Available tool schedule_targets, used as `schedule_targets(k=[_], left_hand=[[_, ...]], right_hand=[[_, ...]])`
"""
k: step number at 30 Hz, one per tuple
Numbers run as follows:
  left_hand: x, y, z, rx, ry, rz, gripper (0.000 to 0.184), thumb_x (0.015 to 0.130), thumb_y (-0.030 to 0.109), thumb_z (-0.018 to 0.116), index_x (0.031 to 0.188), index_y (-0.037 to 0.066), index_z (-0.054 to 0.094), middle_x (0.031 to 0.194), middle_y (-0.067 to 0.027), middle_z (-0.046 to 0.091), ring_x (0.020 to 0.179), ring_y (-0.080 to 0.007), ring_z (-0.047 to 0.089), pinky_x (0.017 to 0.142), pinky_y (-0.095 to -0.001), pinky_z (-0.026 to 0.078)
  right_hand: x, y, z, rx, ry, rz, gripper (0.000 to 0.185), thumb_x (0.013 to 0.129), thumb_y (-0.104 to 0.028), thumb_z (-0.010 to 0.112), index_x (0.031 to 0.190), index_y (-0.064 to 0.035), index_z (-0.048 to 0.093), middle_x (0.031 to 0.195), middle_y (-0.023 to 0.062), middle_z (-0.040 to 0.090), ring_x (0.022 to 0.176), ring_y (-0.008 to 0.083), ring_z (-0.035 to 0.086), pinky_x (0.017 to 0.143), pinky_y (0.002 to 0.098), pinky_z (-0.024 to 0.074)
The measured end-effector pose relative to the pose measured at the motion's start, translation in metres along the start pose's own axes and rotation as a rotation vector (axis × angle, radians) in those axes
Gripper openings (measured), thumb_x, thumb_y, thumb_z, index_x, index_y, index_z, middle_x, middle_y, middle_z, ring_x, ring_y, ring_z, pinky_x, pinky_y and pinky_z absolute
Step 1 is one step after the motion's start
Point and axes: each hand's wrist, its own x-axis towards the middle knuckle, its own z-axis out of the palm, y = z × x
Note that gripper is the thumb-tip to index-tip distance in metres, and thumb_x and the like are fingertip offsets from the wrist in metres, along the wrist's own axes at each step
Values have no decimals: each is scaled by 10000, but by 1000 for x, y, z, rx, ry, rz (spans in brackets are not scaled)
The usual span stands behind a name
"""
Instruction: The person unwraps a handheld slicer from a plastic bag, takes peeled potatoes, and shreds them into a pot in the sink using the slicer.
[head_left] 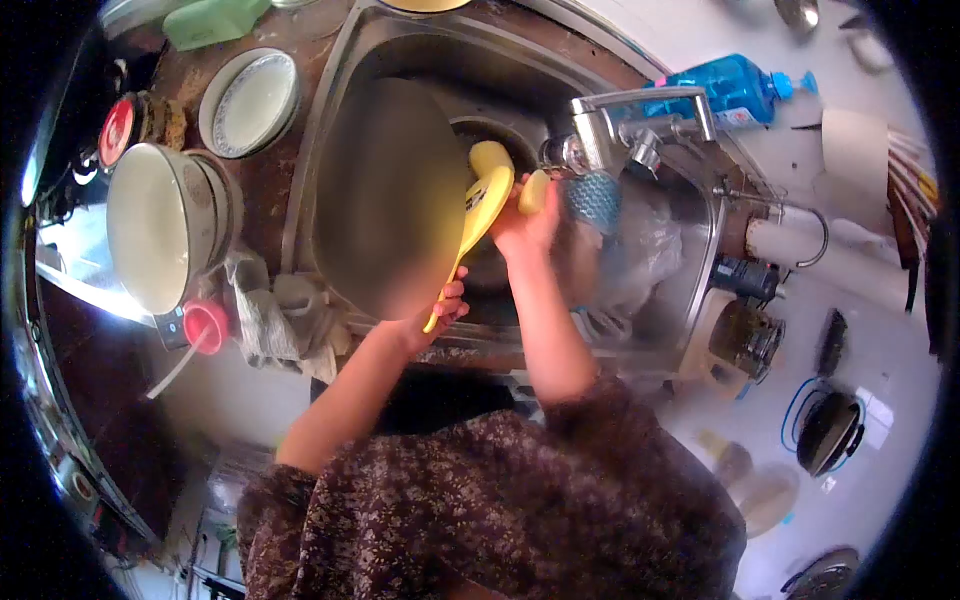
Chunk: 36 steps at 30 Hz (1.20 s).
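My left hand [448, 304] is closed round the handle of a yellow hand-held grater [490, 212], which slants up over the sink. Dark openings show in the grater's flat head. Close beside that head, my right hand [528, 228] grips a pale yellow piece of peeled potato [535, 192] between fingers and thumb. I cannot tell whether the piece touches the grater. Another peeled potato [490, 158] shows just beyond the grater head, near the drain. A large blurred patch hides the left part of the sink and some of my left hand.
The metal sink [330, 120] has a faucet [595, 135] at its right, with a blue mesh scrubber [595, 203] and a clear plastic bag [645, 250] nearby. Stacked bowls [150, 230], white plates [255, 105] and a cloth [275, 310] lie left. A blue bottle [720, 88] is beyond the faucet.
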Motion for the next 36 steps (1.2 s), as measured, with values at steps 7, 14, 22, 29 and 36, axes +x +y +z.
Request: schedule_targets(k=[7, 14, 22, 29, 36], left_hand=[[-4, -3, 6, -106, 16, 26, 240, 922, 270, 315, 905, 69, 444, 546, 50, 342, 349, -48, 290, 548, -209, 366], [-6, 5, -3, -449, -170, 16, 267, 928, 172, 240, 966, 5, 445, 597, 11, 375, 348, -57, 317, 569, -228, 333], [-5, 9, 2, -486, -132, 70, 295, 920, 142, 205, 996, -11, 445, 612, 0, 391, 352, -64, 332, 575, -245, 315], [-2, 11, 2, -445, -145, 31, 278, 925, 164, 220, 971, 11, 448, 594, 18, 377, 357, -58, 329, 574, -245, 319], [-6, -1, 12, -295, -111, -55, 213, 915, 250, 336, 887, 62, 434, 559, 50, 338, 352, -55, 265, 535, -211, 338]], right_hand=[[3, 16, 25, -18, 277, -122, 350, 729, -431, 576, 779, -94, 494, 657, 36, 434, 584, 149, 422, 604, 303, 426], [-22, 13, 60, 78, 163, -160, 235, 759, -358, 564, 765, -128, 514, 641, -2, 473, 554, 139, 434, 563, 294, 413], [-17, -10, 35, -436, 239, -210, 275, 764, -416, 559, 779, -144, 528, 624, 7, 483, 591, 148, 485, 581, 263, 416], [-35, -5, 60, -165, 106, 138, 279, 748, -388, 587, 838, -130, 532, 720, 12, 517, 621, 143, 493, 519, 250, 430], [9, 15, 37, 48, 308, -101, 299, 738, -309, 591, 921, -91, 499, 827, 42, 506, 658, 163, 495, 539, 235, 452]])
